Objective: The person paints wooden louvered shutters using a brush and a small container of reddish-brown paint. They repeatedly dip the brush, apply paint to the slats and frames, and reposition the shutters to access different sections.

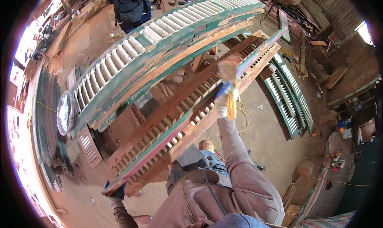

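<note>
The left hand (116, 190) gripped one end of the shutter (179, 123), best held steady; past its middle, the right hand (224, 89) blurred, grip untellable.

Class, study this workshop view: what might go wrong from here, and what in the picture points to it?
The long green-edged panel might tip or slip: the left hand is at its lower-left end, but the right hand is too blurred to judge its hold. The yellow cord curving across the floor might be a trip hazard. The panel could also knock the stack of green-framed louvered shutters beside it.
</note>
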Action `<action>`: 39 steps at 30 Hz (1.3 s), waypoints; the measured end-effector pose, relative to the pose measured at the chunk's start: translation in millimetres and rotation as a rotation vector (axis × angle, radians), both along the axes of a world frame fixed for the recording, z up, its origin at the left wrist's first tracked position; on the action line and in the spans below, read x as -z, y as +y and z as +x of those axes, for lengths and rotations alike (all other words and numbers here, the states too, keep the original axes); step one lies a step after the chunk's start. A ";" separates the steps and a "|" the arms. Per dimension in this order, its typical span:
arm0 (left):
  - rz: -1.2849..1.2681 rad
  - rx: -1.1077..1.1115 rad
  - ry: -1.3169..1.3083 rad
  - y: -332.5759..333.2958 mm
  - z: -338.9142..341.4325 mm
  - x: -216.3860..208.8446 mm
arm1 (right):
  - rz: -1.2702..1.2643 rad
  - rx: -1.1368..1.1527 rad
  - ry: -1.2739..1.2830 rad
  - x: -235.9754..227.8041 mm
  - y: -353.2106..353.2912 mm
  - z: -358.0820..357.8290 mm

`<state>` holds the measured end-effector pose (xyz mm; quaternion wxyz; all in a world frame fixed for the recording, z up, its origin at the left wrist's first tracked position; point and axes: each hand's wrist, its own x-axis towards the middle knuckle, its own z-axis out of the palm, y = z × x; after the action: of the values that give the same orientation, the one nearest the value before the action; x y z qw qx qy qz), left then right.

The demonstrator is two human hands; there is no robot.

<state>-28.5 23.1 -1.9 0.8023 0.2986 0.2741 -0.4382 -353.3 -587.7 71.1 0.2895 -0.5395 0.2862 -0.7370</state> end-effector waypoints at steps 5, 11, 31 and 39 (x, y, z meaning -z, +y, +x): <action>0.184 0.265 -0.228 33.0 -10.1 9.8 | 0.502 -0.229 -0.918 45.6 -61.0 -105.2; 0.206 0.706 -0.025 94.5 -39.3 21.9 | -0.275 -1.190 -2.229 69.1 -91.3 -145.3; 1.157 0.375 -0.510 -6.0 -61.0 72.9 | -2.139 -0.897 -3.358 213.2 -46.8 -264.9; 1.124 0.339 -0.562 6.1 -45.3 94.1 | -1.989 -0.734 -3.170 219.1 -35.1 -242.4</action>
<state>-73.8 29.2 -96.0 0.4846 0.8152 0.1901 -0.2539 -595.7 -622.8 -148.0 0.0027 -0.5618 0.7825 0.2685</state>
